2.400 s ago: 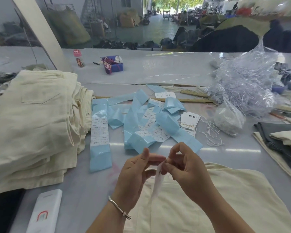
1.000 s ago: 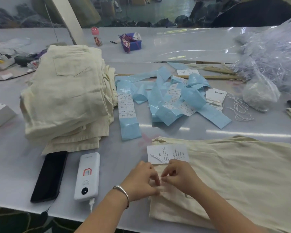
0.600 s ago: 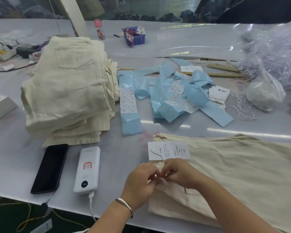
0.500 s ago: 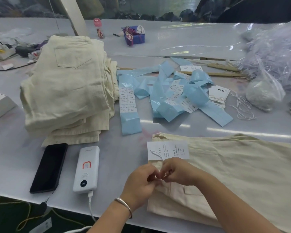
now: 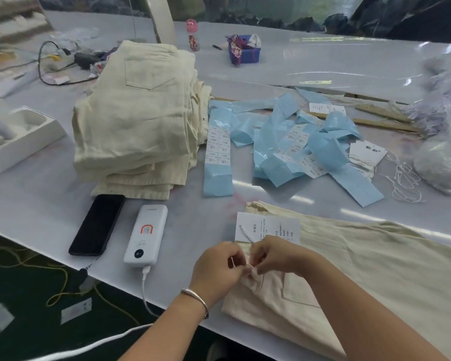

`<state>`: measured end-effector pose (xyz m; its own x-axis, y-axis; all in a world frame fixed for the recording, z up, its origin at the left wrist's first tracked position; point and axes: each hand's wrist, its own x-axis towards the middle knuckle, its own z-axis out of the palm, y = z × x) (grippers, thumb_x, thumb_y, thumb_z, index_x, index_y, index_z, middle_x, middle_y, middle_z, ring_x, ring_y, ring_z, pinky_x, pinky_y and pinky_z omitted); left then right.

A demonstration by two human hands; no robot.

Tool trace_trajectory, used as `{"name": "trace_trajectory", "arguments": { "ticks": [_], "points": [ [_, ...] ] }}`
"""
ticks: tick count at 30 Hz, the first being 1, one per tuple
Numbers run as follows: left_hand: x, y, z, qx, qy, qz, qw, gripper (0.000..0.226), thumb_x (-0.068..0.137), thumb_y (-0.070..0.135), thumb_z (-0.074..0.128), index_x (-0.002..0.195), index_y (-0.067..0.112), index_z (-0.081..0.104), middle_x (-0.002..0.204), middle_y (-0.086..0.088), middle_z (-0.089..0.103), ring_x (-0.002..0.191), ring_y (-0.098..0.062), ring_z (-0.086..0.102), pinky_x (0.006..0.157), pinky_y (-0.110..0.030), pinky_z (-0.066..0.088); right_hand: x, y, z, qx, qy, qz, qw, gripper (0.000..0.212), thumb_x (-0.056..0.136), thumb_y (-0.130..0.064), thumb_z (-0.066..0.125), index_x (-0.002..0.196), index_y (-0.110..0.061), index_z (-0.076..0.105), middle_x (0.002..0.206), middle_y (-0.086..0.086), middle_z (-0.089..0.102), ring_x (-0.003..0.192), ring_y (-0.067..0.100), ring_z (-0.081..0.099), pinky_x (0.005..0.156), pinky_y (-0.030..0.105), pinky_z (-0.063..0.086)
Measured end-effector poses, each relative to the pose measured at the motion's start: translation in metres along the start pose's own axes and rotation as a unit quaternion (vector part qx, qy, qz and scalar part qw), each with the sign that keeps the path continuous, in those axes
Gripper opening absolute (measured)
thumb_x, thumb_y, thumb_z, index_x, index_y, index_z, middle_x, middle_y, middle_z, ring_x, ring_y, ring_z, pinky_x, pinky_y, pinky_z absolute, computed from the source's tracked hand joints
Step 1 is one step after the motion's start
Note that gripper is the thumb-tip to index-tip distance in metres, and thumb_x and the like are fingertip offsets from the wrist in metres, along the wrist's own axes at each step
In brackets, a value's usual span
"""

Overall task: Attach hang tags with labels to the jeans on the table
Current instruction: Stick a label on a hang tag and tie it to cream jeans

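White and glossy, the surface [image 5: 50,204] carries cream jeans [image 5: 375,269] lying flat at the near edge, with one hang tag [image 5: 271,225] resting on their top corner. Both hands work just below it: the left hand [image 5: 216,267] and right hand [image 5: 276,256] each pinch the tag's thin string [image 5: 245,234] at the waistband, fingertips almost touching. My guess is that the string is light, limp and slippery, best held close to its end; the card is stiff but creasable, so take it by the edges. The cloth looks soft and will bunch, so one grip should pin the loop. I count one pair being tagged, one stack [image 5: 141,121] of folded pairs too layered to count, one small pile of spare tags [image 5: 366,155], and several blue label strips [image 5: 284,142], tangled beyond counting.
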<state>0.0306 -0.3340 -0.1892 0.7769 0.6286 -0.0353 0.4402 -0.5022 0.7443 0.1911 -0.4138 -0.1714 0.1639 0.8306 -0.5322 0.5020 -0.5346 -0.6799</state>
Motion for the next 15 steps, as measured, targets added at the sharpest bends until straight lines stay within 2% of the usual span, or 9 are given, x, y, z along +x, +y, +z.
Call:
{"name": "trace_trajectory", "arguments": {
  "ticks": [2, 5, 9, 12, 15],
  "points": [
    [-0.005, 0.005, 0.003, 0.024, 0.026, 0.000, 0.999, 0.020, 0.073, 0.034, 0.081, 0.067, 0.029, 0.063, 0.074, 0.011, 0.057, 0.065, -0.003, 0.050, 0.061, -0.017, 0.041, -0.001, 0.000, -0.002, 0.007, -0.007, 0.000, 1.000, 0.030, 0.072, 0.003, 0.071, 0.065, -0.026, 0.066, 0.064, -0.012, 0.058, 0.059, -0.001, 0.051, 0.056, 0.009, 0.038],
    [-0.016, 0.008, 0.010, 0.063, 0.065, -0.012, 0.996, 0.019, 0.077, 0.041, 0.077, 0.073, 0.023, 0.071, 0.077, 0.012, 0.048, 0.062, -0.003, 0.046, 0.055, -0.012, 0.032, -0.004, -0.001, -0.001, 0.014, -0.013, -0.006, 1.000, 0.028, 0.073, 0.003, 0.071, 0.066, -0.024, 0.066, 0.070, -0.005, 0.061, 0.064, 0.004, 0.054, 0.060, 0.012, 0.042],
    [-0.029, 0.009, 0.022, 0.088, 0.089, -0.038, 0.991, 0.024, 0.084, 0.044, 0.069, 0.087, 0.021, 0.074, 0.083, 0.013, 0.043, 0.063, -0.005, 0.044, 0.056, -0.015, 0.033, -0.005, 0.000, 0.000, 0.021, -0.015, -0.021, 0.999, 0.017, 0.075, 0.001, 0.071, 0.074, -0.016, 0.070, 0.077, 0.001, 0.062, 0.071, 0.009, 0.055, 0.069, 0.021, 0.044],
    [-0.036, 0.013, 0.027, 0.098, 0.095, -0.057, 0.989, 0.020, 0.085, 0.043, 0.067, 0.093, 0.025, 0.073, 0.086, 0.014, 0.043, 0.065, -0.006, 0.047, 0.059, -0.019, 0.043, -0.005, 0.001, 0.001, 0.031, -0.006, -0.028, 0.999, 0.014, 0.075, -0.001, 0.073, 0.075, -0.015, 0.071, 0.072, -0.002, 0.062, 0.068, 0.007, 0.055, 0.067, 0.019, 0.044],
    [-0.040, 0.016, 0.030, 0.105, 0.111, -0.075, 0.985, 0.012, 0.086, 0.034, 0.067, 0.093, 0.025, 0.073, 0.088, 0.015, 0.042, 0.064, -0.006, 0.046, 0.055, -0.015, 0.034, -0.006, 0.001, 0.005, 0.038, 0.015, -0.034, 0.999, 0.011, 0.074, 0.000, 0.074, 0.080, -0.009, 0.075, 0.071, -0.001, 0.065, 0.066, 0.006, 0.057, 0.064, 0.015, 0.045]
  ]
}}
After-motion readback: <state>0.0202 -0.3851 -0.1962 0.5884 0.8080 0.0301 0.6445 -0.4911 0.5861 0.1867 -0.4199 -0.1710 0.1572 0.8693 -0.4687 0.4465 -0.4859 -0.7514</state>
